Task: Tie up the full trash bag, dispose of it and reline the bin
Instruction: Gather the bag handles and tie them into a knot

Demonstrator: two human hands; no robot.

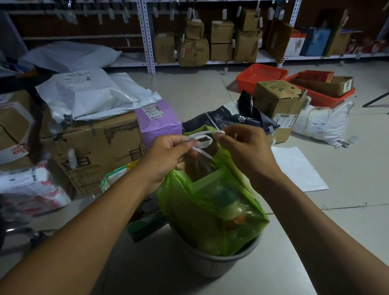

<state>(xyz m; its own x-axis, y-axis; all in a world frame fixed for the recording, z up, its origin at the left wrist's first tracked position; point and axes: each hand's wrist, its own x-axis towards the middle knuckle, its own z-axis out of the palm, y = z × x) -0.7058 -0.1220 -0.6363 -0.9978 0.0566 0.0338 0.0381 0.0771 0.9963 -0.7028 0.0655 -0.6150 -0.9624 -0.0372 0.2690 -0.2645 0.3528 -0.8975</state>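
Observation:
A full, see-through green trash bag (208,206) stands in a grey round bin (213,261) on the floor, its top pulled up above the rim. White drawstring loops (203,139) stick out of the bag's mouth. My left hand (168,153) pinches the loops from the left. From the right, my right hand (243,146) pinches the same drawstring, a little higher. Mixed rubbish shows through the plastic.
Cardboard boxes (94,151) and white mailer parcels (89,94) pile up on the left, right beside the bin. A brown box (278,104), orange crates (262,77) and a white sack (323,122) lie beyond. Metal shelves (146,17) line the back wall.

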